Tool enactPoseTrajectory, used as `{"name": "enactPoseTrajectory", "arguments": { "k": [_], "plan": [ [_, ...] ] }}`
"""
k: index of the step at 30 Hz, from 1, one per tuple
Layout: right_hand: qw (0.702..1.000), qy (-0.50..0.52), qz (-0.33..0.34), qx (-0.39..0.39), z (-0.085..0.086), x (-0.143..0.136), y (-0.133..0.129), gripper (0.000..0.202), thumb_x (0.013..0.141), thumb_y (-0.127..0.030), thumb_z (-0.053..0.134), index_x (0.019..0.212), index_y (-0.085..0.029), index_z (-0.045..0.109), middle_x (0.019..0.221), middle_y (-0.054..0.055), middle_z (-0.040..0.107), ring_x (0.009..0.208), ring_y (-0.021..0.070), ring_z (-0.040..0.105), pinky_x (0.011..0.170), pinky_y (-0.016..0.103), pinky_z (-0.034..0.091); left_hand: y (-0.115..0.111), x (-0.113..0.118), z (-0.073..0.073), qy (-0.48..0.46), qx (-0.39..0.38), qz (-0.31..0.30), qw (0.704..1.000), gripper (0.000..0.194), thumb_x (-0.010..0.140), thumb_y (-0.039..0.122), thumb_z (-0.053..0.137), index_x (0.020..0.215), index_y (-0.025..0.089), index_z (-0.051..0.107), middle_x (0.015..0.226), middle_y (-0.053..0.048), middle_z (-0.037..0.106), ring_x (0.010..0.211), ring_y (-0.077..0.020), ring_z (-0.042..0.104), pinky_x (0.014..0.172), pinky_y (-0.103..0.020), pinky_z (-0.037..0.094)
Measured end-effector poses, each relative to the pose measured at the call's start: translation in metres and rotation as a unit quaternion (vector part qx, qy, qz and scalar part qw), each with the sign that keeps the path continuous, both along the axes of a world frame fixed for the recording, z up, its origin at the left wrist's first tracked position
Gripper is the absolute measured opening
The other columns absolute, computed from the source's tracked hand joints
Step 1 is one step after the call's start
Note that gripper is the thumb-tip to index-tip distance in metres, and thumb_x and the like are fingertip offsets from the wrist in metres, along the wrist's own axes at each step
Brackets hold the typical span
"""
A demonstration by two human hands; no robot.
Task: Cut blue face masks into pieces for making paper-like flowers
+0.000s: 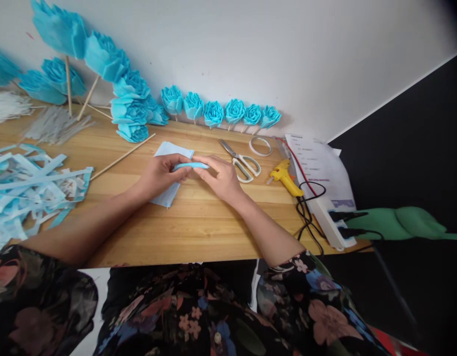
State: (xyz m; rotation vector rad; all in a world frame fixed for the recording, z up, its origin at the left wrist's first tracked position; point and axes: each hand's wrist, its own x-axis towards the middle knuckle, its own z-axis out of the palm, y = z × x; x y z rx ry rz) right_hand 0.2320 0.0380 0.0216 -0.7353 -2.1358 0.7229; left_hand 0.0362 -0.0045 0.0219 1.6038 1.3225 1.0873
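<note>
Between my two hands is a narrow folded strip of bright blue fabric (191, 166), held level above the table. My left hand (163, 173) pinches its left end with thumb and fingers. My right hand (223, 178) grips the other end the same way, its fingertips close to the left ones. Beneath and behind the hands lies a flat pale blue sheet (168, 197), which looks like face-mask material and is partly covered by my left hand. Just right of my right hand rest scissors (243, 162) with white handles, their blades a little apart.
Blue fabric roses (213, 114) on sticks line the wall. Cut strips (31, 183), grey wires (56, 123) and a wooden stick (120, 159) lie left. Rightward are a tape roll (261, 153), yellow glue gun (285, 177), tangled cables, a power strip (332, 222) and printed papers (320, 168).
</note>
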Motion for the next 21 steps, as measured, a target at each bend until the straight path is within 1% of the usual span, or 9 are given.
{"name": "enactPoseTrajectory", "arguments": {
  "k": [2,4,8,10,12,13,16,18,21],
  "plan": [
    [1.000,-0.004,-0.020,-0.005,-0.001,-0.001,0.001,0.017,0.092,-0.028,0.063,0.104,-0.024,0.073,0.103,0.004,0.076,0.095,0.0194,0.069,0.089,0.036,0.053,-0.001,0.000,-0.001,0.019,0.006,0.007,1.000,0.031,0.083,0.045,0.069,0.095,0.017,0.072,0.067,-0.001,0.068,0.058,-0.0127,0.058,0.058,-0.024,0.046],
    [0.999,-0.008,-0.038,-0.010,-0.001,-0.002,0.001,0.013,0.091,-0.029,0.064,0.099,-0.024,0.074,0.099,0.004,0.076,0.092,0.0192,0.069,0.087,0.035,0.052,-0.001,0.000,0.000,0.020,0.007,0.011,1.000,0.031,0.083,0.046,0.069,0.094,0.017,0.073,0.070,-0.001,0.069,0.059,-0.0128,0.059,0.059,-0.024,0.046],
    [0.998,0.012,-0.052,-0.032,0.000,-0.002,0.001,0.013,0.089,-0.031,0.065,0.094,-0.023,0.073,0.096,0.004,0.076,0.091,0.0187,0.068,0.086,0.033,0.051,0.000,0.001,0.003,-0.016,-0.001,0.015,1.000,0.033,0.082,0.048,0.069,0.093,0.016,0.071,0.069,-0.002,0.069,0.059,-0.0133,0.059,0.059,-0.025,0.048],
    [0.996,0.029,-0.042,-0.073,0.000,-0.001,0.002,0.015,0.088,-0.033,0.066,0.093,-0.022,0.073,0.096,0.004,0.076,0.089,0.0179,0.068,0.085,0.032,0.052,0.000,0.001,0.006,-0.043,-0.014,0.004,0.999,0.033,0.082,0.048,0.069,0.088,0.016,0.070,0.068,-0.003,0.069,0.057,-0.0132,0.058,0.058,-0.025,0.048],
    [0.986,0.056,-0.011,-0.155,0.000,0.001,0.003,0.020,0.087,-0.038,0.066,0.094,-0.021,0.073,0.093,0.003,0.075,0.084,0.0165,0.068,0.081,0.031,0.053,0.000,0.001,0.009,-0.078,-0.031,-0.016,0.996,0.033,0.082,0.049,0.069,0.082,0.017,0.068,0.068,-0.003,0.068,0.056,-0.0129,0.058,0.057,-0.025,0.048],
    [0.975,0.074,0.013,-0.207,-0.001,0.002,0.005,0.024,0.087,-0.041,0.067,0.095,-0.020,0.072,0.090,0.003,0.075,0.081,0.0155,0.068,0.079,0.030,0.053,0.000,0.001,0.010,-0.098,-0.040,-0.028,0.994,0.033,0.082,0.049,0.069,0.079,0.017,0.067,0.068,-0.003,0.069,0.056,-0.0127,0.058,0.057,-0.025,0.048],
    [0.928,0.132,0.093,-0.335,-0.004,0.004,0.009,0.034,0.083,-0.050,0.069,0.096,-0.018,0.071,0.082,0.002,0.073,0.075,0.0130,0.066,0.075,0.028,0.054,0.000,0.001,0.010,-0.164,-0.070,-0.076,0.981,0.036,0.079,0.051,0.074,0.078,0.016,0.066,0.068,-0.003,0.069,0.055,-0.0117,0.057,0.055,-0.024,0.047],
    [0.903,0.153,0.138,-0.377,-0.005,0.006,0.011,0.038,0.081,-0.053,0.072,0.095,-0.018,0.070,0.080,0.002,0.072,0.074,0.0121,0.066,0.075,0.027,0.054,0.000,0.000,0.010,-0.206,-0.092,-0.118,0.967,0.038,0.077,0.051,0.077,0.079,0.015,0.067,0.067,-0.003,0.069,0.055,-0.0114,0.058,0.055,-0.023,0.047],
    [0.877,0.165,0.190,-0.409,-0.005,0.007,0.012,0.036,0.081,-0.052,0.074,0.093,-0.018,0.069,0.078,0.001,0.071,0.074,0.0115,0.066,0.075,0.026,0.054,-0.001,-0.001,0.009,-0.249,-0.116,-0.167,0.947,0.037,0.076,0.048,0.080,0.082,0.013,0.069,0.067,-0.004,0.069,0.058,-0.0113,0.059,0.056,-0.023,0.048]
  ]
}}
